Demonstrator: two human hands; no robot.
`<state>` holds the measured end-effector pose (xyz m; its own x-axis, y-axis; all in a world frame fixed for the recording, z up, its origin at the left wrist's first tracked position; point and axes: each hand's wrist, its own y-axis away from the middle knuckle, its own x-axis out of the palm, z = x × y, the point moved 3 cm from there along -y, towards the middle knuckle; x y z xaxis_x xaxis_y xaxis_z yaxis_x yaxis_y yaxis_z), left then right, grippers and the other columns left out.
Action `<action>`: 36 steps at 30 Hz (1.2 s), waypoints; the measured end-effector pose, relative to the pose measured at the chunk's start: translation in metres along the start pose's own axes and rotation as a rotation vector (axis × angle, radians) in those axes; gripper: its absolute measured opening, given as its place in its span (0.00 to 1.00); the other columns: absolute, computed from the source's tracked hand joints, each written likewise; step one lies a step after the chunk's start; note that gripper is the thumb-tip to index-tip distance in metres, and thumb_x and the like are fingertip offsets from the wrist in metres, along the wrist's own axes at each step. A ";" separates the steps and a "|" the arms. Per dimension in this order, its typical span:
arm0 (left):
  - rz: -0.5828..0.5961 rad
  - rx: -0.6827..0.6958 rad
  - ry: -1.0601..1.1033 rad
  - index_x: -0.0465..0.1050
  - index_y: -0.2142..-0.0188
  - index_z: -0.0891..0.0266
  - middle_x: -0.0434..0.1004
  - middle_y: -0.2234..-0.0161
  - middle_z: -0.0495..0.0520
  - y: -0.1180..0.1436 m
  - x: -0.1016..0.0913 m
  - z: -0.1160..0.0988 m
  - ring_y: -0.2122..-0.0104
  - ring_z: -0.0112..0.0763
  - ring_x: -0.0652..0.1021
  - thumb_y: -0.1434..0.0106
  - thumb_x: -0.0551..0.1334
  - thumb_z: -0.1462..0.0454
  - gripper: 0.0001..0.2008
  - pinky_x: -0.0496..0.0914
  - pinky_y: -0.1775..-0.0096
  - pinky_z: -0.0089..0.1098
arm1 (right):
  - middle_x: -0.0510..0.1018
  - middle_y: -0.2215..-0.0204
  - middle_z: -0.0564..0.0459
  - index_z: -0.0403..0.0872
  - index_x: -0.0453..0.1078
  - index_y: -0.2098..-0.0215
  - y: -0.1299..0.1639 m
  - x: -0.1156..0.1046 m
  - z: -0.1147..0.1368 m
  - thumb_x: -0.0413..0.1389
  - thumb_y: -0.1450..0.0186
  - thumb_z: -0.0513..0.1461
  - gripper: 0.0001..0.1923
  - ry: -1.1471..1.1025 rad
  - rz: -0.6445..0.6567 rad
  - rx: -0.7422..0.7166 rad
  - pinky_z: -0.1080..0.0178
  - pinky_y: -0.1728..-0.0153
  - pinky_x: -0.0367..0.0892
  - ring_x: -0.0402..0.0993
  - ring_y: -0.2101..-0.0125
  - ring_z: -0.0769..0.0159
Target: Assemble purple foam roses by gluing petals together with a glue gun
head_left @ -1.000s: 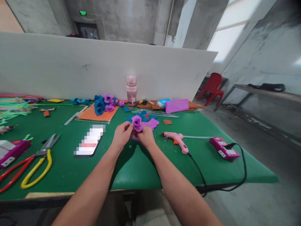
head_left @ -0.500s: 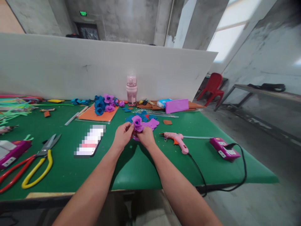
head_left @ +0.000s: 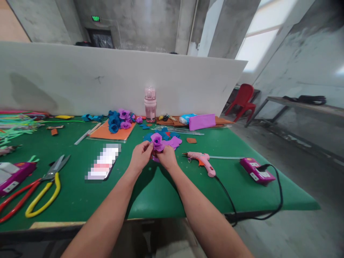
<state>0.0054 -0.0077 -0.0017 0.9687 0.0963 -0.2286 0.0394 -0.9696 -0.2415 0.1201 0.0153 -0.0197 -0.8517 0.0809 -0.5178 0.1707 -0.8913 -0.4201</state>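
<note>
Matt green felt tablecloth (head_left: 161, 193) — soft purple foam flower (head_left: 156, 139)

A bare concrete craft workshop: green-covered table (head_left: 161, 193) strewn with scissors (head_left: 40, 186), glue gun (head_left: 202, 161), foam flowers (head_left: 118, 120).

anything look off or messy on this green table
Nothing looks damaged or spilled. The left hand and right hand hold a purple foam rose over loose blue and purple foam petals. The pink glue gun lies on its side on the green table, its black cord trailing over the front edge.
</note>
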 end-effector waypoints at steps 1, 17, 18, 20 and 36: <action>-0.001 -0.003 0.010 0.65 0.79 0.62 0.66 0.84 0.45 0.000 0.000 0.000 0.83 0.23 0.66 0.43 0.57 0.53 0.15 0.59 0.79 0.26 | 0.72 0.85 0.54 0.43 0.69 0.84 0.000 0.000 0.000 0.51 0.42 0.34 0.13 -0.007 -0.001 0.000 0.69 0.79 0.54 0.67 0.81 0.70; -0.146 -0.024 0.198 0.66 0.77 0.62 0.70 0.81 0.48 0.001 -0.006 -0.003 0.83 0.24 0.68 0.42 0.57 0.51 0.17 0.62 0.79 0.26 | 0.76 0.81 0.52 0.43 0.69 0.80 0.000 0.003 -0.006 0.51 0.43 0.32 0.09 -0.103 -0.020 0.083 0.69 0.77 0.60 0.71 0.79 0.68; -0.147 -0.021 0.209 0.66 0.77 0.62 0.69 0.81 0.48 0.001 -0.006 -0.004 0.83 0.24 0.68 0.42 0.56 0.51 0.18 0.62 0.78 0.26 | 0.76 0.81 0.52 0.44 0.68 0.80 0.000 0.003 -0.006 0.51 0.43 0.32 0.09 -0.102 -0.022 0.084 0.68 0.77 0.60 0.71 0.79 0.68; -0.143 -0.009 0.223 0.66 0.77 0.62 0.69 0.81 0.47 0.001 -0.006 -0.006 0.83 0.24 0.68 0.42 0.57 0.51 0.17 0.62 0.78 0.26 | 0.76 0.81 0.52 0.44 0.68 0.80 0.000 0.003 -0.006 0.51 0.43 0.32 0.10 -0.103 -0.022 0.084 0.68 0.77 0.61 0.71 0.79 0.68; -0.055 -0.152 0.379 0.69 0.80 0.66 0.68 0.82 0.48 0.001 -0.003 0.000 0.83 0.21 0.66 0.51 0.66 0.56 0.14 0.60 0.78 0.24 | 0.73 0.84 0.53 0.43 0.70 0.82 0.000 0.000 -0.006 0.51 0.44 0.32 0.10 -0.067 -0.066 0.042 0.69 0.78 0.58 0.69 0.80 0.68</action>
<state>0.0024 -0.0086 -0.0009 0.9847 0.0865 0.1516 0.1015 -0.9903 -0.0946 0.1227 0.0184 -0.0244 -0.8919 0.1112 -0.4384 0.0937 -0.9029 -0.4195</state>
